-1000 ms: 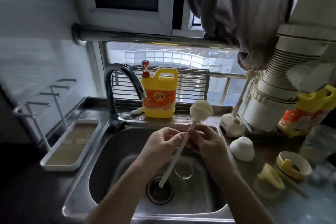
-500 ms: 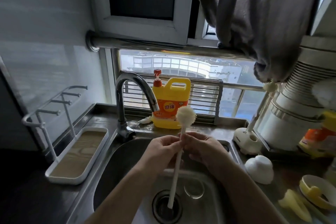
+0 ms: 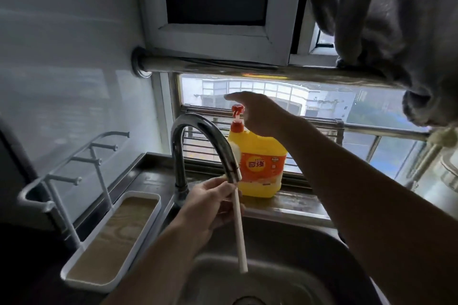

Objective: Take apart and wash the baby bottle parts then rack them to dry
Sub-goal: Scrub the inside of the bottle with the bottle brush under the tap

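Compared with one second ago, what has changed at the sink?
The right hand let go of the brush and reached up over the red pump of the yellow detergent bottle. The left hand alone holds the brush now, its head lifted behind the faucet spout. The bottle and the drying rack stand as before.

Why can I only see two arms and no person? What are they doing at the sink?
The camera sits on the person's head and looks down, so you see only their arms; no robot here. The left hand holds a long white bottle brush by its handle above the sink, its fluffy head partly behind the tap. The right hand reaches over the red pump of the yellow soap bottle, fingers stretched out. A white drying rack stands on the left.
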